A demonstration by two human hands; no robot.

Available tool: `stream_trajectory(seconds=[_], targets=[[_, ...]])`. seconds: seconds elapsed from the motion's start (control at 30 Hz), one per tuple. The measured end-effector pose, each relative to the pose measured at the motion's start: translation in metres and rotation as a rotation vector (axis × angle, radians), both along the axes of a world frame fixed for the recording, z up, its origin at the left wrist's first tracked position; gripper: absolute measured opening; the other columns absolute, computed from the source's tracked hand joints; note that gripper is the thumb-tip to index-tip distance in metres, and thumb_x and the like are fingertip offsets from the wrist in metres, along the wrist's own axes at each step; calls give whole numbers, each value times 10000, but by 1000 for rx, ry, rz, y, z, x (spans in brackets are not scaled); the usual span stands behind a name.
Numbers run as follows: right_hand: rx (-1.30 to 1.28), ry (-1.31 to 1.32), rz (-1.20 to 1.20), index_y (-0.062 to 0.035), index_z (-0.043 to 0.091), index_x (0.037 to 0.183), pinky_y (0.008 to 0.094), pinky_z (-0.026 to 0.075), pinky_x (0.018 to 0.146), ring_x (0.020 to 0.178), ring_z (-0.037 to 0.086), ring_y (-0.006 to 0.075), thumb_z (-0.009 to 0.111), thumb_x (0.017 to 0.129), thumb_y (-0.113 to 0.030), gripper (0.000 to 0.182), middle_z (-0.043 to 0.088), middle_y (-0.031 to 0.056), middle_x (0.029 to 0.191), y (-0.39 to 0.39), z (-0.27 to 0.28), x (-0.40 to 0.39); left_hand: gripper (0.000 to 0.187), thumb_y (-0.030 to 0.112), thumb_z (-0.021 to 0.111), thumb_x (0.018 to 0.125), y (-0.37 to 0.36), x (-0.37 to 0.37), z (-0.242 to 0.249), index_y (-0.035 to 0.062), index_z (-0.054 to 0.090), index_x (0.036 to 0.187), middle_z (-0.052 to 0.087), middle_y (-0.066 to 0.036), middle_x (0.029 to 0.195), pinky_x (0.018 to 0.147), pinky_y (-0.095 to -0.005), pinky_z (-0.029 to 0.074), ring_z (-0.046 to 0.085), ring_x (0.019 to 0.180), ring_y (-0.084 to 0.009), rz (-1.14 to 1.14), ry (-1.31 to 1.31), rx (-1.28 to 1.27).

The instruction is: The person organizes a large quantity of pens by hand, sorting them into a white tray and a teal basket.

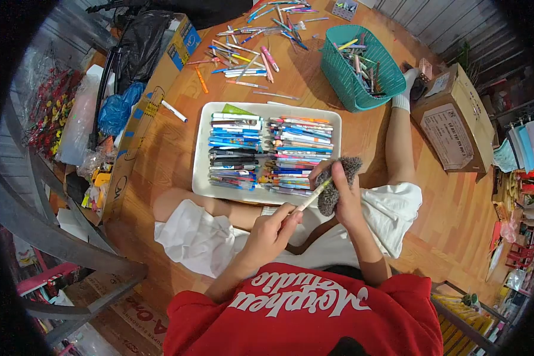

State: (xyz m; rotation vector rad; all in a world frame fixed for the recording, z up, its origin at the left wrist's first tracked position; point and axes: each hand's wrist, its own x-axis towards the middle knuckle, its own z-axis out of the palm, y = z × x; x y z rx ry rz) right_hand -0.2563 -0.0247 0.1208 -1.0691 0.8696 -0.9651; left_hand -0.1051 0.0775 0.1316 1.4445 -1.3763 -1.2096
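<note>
My left hand [273, 231] is closed round one end of a pale pen [307, 202], which slants up to the right over my lap. In my right hand [348, 199] is a grey fluffy cloth [328, 204], bunched between the fingers and wrapped against the pen's other end. Just beyond both hands lies a white tray [200, 160] on the floor. Two columns of pens fill it, a left stack [234, 145] and a right stack [301, 148], with a green piece [238, 110] at the far edge.
A teal basket [338, 77] of pens stands at the far right of the tray. Loose pens [243, 59] are scattered beyond it on the wooden floor. Cardboard boxes flank me, one at right [451, 127] and one at left [137, 139]. A metal frame [71, 237] curves at lower left.
</note>
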Motion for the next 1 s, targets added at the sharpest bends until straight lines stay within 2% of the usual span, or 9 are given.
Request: stream_trajectory(seconds=[0.17, 0.3, 0.37, 0.5, 0.6, 0.63, 0.77, 0.93, 1.0], targets=[[-3, -38, -2, 17, 559, 824, 280, 411, 592, 629, 516, 165, 432, 953, -431, 483, 569, 103, 714, 5, 7, 5, 203, 192, 459, 969, 4, -6, -3, 14, 532, 903, 451, -3, 611, 463, -241, 290, 395, 514, -71, -27, 268, 142], [233, -308, -19, 18, 512, 1102, 328, 462, 763, 882, 565, 211, 361, 934, -548, 610, 578, 131, 948, 12, -10, 8, 244, 205, 434, 982, -4, -11, 3, 7, 518, 866, 385, 42, 597, 469, -209, 272, 346, 522, -31, 61, 593, 221], [317, -556, 201, -38, 302, 1382, 401, 406, 983, 1159, 491, 285, 323, 892, -645, 781, 457, 170, 1295, 9, -28, 5, 224, 214, 468, 962, -12, -16, -7, -1, 519, 929, 476, -73, 578, 455, -299, 322, 457, 489, -154, 123, 292, 56], [314, -698, 114, -61, 167, 1444, 430, 358, 1023, 1183, 467, 345, 393, 890, -592, 800, 277, 198, 1444, 16, -1, 19, 229, 200, 453, 955, -13, -20, -20, -5, 515, 1035, 536, -191, 565, 468, -438, 377, 547, 516, -364, 177, -181, -80], [233, -405, 296, -33, 213, 1420, 413, 375, 1009, 1203, 457, 322, 520, 884, -400, 719, 322, 192, 1420, 20, -14, 8, 236, 187, 444, 952, -7, -18, -31, -1, 514, 1077, 543, -201, 576, 484, -462, 386, 555, 536, -380, 143, -208, -61], [318, -249, 193, 24, 318, 1341, 375, 443, 938, 1117, 539, 293, 573, 848, -195, 597, 486, 208, 1276, 24, -15, 8, 240, 183, 443, 950, -5, -16, -34, -1, 512, 1089, 545, -202, 581, 491, -467, 389, 559, 541, -379, 120, -199, -48], [195, -104, 246, 58, 482, 1156, 304, 498, 808, 905, 639, 200, 518, 895, -86, 300, 655, 147, 969, 23, -25, 14, 255, 191, 492, 925, 5, -3, -38, -3, 528, 1086, 585, -199, 667, 558, -445, 435, 587, 626, -363, 31, -224, -54], [237, -63, 529, 66, 522, 1095, 279, 527, 659, 837, 657, 195, 558, 847, -57, 280, 662, 148, 936, 9, -12, 11, 223, 134, 559, 883, -2, 35, 7, -11, 565, 1052, 626, -132, 744, 618, -404, 471, 613, 650, -262, 418, -217, -334], [52, -28, 776, 66, 540, 1061, 275, 527, 616, 832, 658, 191, 570, 831, -44, 257, 668, 135, 903, 15, -8, 16, 201, 116, 513, 927, -10, 33, 18, -10, 570, 1073, 637, -96, 838, 594, -308, 483, 598, 698, -146, 341, -66, -129]])
